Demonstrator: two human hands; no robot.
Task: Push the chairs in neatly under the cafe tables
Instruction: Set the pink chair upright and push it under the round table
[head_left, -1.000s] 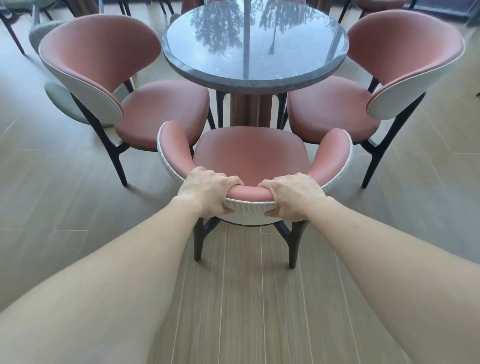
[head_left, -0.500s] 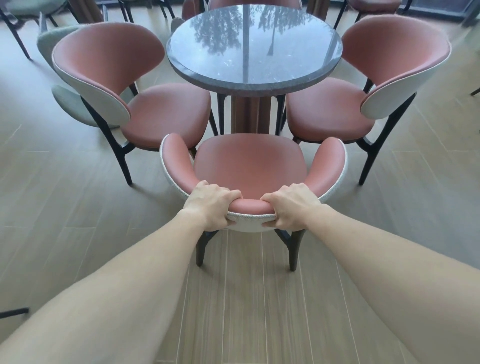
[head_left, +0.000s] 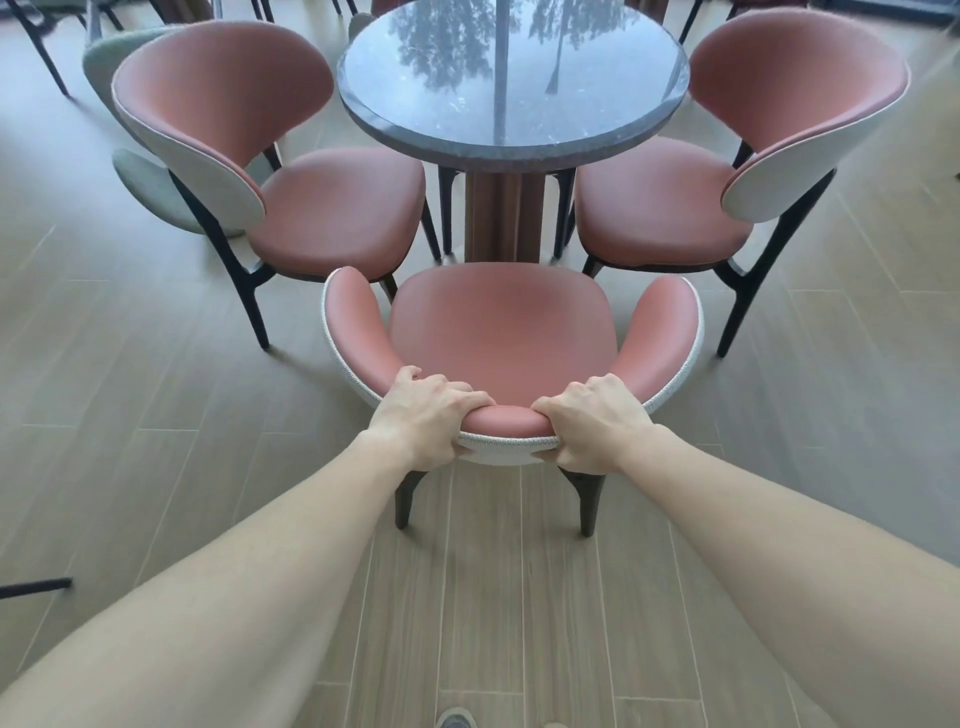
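While the wood-plank floor (head_left: 156, 415) fills most of the view, the round grey stone table (head_left: 514, 130) on its central pedestal anchors the scene, and three pink chairs crowd around it. The left chair (head_left: 291, 171) and right chair (head_left: 727, 171) stand angled toward the pedestal, seats partly tucked under the rim, so they likely count as placed or nearly so. The near chair (head_left: 498, 332) sits square to the table with its front edge just short of the rim, the seat not yet under the top. A pale green chair (head_left: 150, 187) shows behind the left one.

Each hand's grip is clamped on the top of the near chair's curved backrest: left hand (head_left: 426, 415) and right hand (head_left: 592, 426) sit either side of the middle, fingers curled over the pink padding and thumbs on the woven grey shell. That symmetric hold probably keeps the push straight between the two neighbours.

Compared with a second ago, the near chair appears farther from the table, its seat front no longer reaching below the rim, while both hands hold the same spots on the backrest.
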